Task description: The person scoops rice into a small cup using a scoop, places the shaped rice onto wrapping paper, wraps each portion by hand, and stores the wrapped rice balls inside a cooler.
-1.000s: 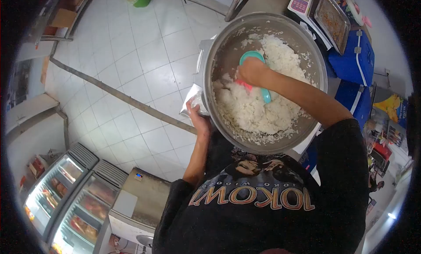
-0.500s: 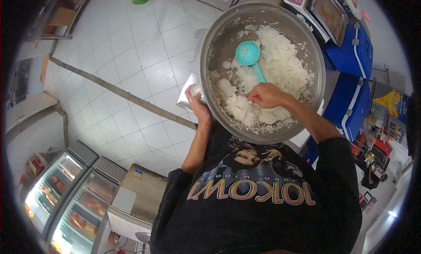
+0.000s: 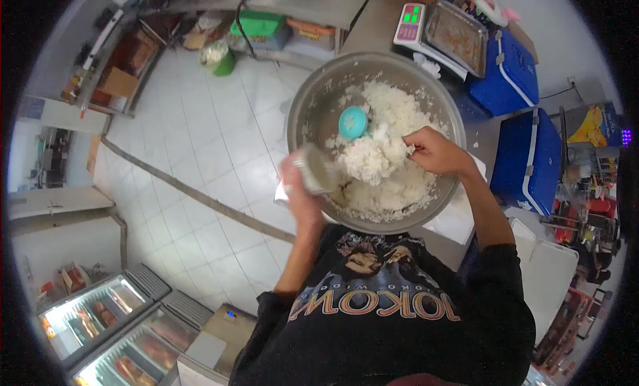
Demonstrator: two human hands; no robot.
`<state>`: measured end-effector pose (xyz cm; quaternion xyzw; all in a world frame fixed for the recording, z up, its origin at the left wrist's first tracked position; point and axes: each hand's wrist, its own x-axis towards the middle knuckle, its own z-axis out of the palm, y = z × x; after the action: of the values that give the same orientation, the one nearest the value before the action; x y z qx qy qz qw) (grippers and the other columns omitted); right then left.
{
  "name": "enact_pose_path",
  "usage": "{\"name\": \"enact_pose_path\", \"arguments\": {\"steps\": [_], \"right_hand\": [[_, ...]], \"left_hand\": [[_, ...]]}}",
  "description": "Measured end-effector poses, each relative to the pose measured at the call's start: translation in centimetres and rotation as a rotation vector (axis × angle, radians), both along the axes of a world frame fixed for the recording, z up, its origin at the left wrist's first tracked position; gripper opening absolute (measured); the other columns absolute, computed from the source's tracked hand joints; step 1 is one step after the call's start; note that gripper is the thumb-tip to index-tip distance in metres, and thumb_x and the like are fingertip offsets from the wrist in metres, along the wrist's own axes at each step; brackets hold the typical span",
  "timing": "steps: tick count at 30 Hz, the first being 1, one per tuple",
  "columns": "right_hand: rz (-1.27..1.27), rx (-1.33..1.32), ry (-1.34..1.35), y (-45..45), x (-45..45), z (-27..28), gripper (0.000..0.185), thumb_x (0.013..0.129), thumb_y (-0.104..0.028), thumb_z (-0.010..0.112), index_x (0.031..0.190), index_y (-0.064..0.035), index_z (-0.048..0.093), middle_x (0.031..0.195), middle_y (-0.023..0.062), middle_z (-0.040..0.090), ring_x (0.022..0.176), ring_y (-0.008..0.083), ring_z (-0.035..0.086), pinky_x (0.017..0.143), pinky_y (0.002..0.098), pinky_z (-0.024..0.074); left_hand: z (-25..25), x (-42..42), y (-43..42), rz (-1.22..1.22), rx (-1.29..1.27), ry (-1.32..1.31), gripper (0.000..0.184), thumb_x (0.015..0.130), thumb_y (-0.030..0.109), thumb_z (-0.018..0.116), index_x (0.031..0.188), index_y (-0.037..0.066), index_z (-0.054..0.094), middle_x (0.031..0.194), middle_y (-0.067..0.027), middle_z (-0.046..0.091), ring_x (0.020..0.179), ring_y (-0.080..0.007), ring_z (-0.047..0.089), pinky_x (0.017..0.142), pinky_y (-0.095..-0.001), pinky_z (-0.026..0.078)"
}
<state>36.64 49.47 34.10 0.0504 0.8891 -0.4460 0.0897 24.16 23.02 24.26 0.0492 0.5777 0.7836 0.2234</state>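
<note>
A wide metal basin [image 3: 299,119] holds loose white rice [image 3: 399,106]. My left hand [image 3: 293,176] is closed around a pale, see-through cup [image 3: 317,169], smeared by motion, at the basin's left rim. My right hand [image 3: 436,151] is over the right half of the basin, fingers pinched beside a raised heap of rice [image 3: 374,158]. Whatever utensil may carry that heap is hidden by rice and fingers. A turquoise ladle [image 3: 353,122] lies in the basin behind the heap, its bowl showing and its handle mostly covered.
Behind the basin stand a digital scale [image 3: 409,23] and a metal tray [image 3: 456,36]. Blue cooler boxes [image 3: 526,159] line the right side. A green bin [image 3: 218,58] sits on the tiled floor [image 3: 206,133]; lit display fridges [image 3: 93,313] are at lower left.
My left hand has brought the cup up to the basin's left rim. My right hand has lifted a heap of rice and shifted slightly right. The whole view has shifted.
</note>
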Motion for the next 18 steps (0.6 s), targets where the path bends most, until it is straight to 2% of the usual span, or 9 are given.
{"name": "enact_pose_path", "arguments": {"steps": [1, 2, 3, 4, 7, 10, 12, 16, 18], "right_hand": [[-0.04, 0.153, 0.096, -0.1, 0.0, 1.1, 0.028, 0.08, 0.001, 0.058, 0.105, -0.0021, 0.069, 0.072, 0.0154, 0.058, 0.066, 0.0238, 0.054, 0.066, 0.0379, 0.0446], [-0.08, 0.303, 0.191, -0.5, 0.1, 2.1, 0.033, 0.08, -0.001, 0.058, 0.11, -0.0052, 0.07, 0.076, 0.015, 0.06, 0.071, 0.0269, 0.058, 0.071, 0.0393, 0.0471], [-0.123, 0.453, 0.287, -0.9, 0.0, 3.2, 0.037, 0.08, -0.003, 0.058, 0.115, -0.0084, 0.071, 0.079, 0.0146, 0.063, 0.076, 0.0301, 0.061, 0.075, 0.0408, 0.0497], [-0.081, 0.676, 0.187, -2.0, -0.1, 5.5, 0.05, 0.083, -0.003, 0.056, 0.131, -0.012, 0.064, 0.085, 0.0145, 0.063, 0.086, 0.0327, 0.063, 0.081, 0.0437, 0.0502], [-0.139, 0.97, 0.425, -2.7, 0.8, 6.1, 0.056, 0.084, -0.002, 0.053, 0.14, -0.0111, 0.056, 0.091, 0.0155, 0.063, 0.091, 0.0364, 0.063, 0.083, 0.0437, 0.0496], [-0.308, 0.916, 0.514, -2.0, 2.3, 7.4, 0.059, 0.083, -0.001, 0.055, 0.141, -0.0084, 0.054, 0.092, 0.0197, 0.064, 0.09, 0.0416, 0.062, 0.082, 0.0478, 0.0491], [-0.498, 0.789, 0.319, -2.3, 4.0, 7.0, 0.053, 0.084, 0.001, 0.053, 0.136, -0.0077, 0.058, 0.086, 0.0205, 0.064, 0.085, 0.0422, 0.061, 0.08, 0.0484, 0.0481], [-0.698, 0.419, 0.18, -5.6, 6.7, 3.1, 0.038, 0.089, 0.0, 0.051, 0.126, -0.0032, 0.062, 0.083, 0.0243, 0.066, 0.08, 0.0451, 0.064, 0.074, 0.0498, 0.0493], [-0.725, 0.346, 0.259, -8.1, 6.3, 0.7, 0.03, 0.092, -0.003, 0.05, 0.119, -0.0037, 0.065, 0.081, 0.0249, 0.067, 0.078, 0.043, 0.067, 0.07, 0.0513, 0.0502]], "left_hand": [[-0.9, 0.9, 2.6, -0.074, 0.137, -0.059, 0.045, 0.105, 0.044, 0.039, 0.133, 0.011, 0.053, 0.13, -0.0065, 0.058, 0.124, -0.0228, 0.054, 0.106, -0.0423, 0.043], [0.1, 2.1, 5.2, -0.156, 0.362, -0.422, 0.047, 0.103, 0.044, 0.039, 0.134, 0.012, 0.054, 0.135, -0.0081, 0.057, 0.128, -0.0263, 0.052, 0.109, -0.0445, 0.04], [2.0, 2.7, 7.3, -0.207, 0.526, -0.563, 0.048, 0.102, 0.043, 0.038, 0.135, 0.011, 0.054, 0.138, -0.0092, 0.056, 0.129, -0.0279, 0.052, 0.11, -0.0457, 0.04], [3.5, 2.9, 8.8, -0.264, 0.683, -0.707, 0.05, 0.101, 0.042, 0.037, 0.135, 0.011, 0.054, 0.14, -0.0103, 0.055, 0.13, -0.0295, 0.051, 0.11, -0.0469, 0.039], [3.2, 2.8, 11.8, -0.23, 0.817, -0.664, 0.055, 0.096, 0.04, 0.038, 0.134, 0.004, 0.054, 0.136, -0.0129, 0.059, 0.128, -0.0301, 0.054, 0.111, -0.0463, 0.04], [3.4, 3.3, 11.2, -0.274, 0.817, -0.654, 0.058, 0.094, 0.037, 0.034, 0.137, 0.003, 0.053, 0.139, -0.0164, 0.056, 0.131, -0.0341, 0.051, 0.113, -0.0498, 0.038], [3.2, 3.7, 11.0, -0.177, 0.781, -0.689, 0.06, 0.094, 0.036, 0.032, 0.138, 0.0, 0.051, 0.141, -0.0187, 0.054, 0.133, -0.0366, 0.049, 0.114, -0.0516, 0.037], [1.1, 3.9, 11.6, -0.073, 0.808, -0.637, 0.058, 0.094, 0.037, 0.032, 0.136, 0.001, 0.052, 0.141, -0.0171, 0.054, 0.132, -0.0346, 0.051, 0.113, -0.0489, 0.039], [0.3, 4.7, 12.3, 0.014, 0.74, -0.569, 0.055, 0.095, 0.037, 0.033, 0.134, 0.003, 0.052, 0.14, -0.0155, 0.055, 0.13, -0.0322, 0.053, 0.11, -0.0462, 0.042]]}}
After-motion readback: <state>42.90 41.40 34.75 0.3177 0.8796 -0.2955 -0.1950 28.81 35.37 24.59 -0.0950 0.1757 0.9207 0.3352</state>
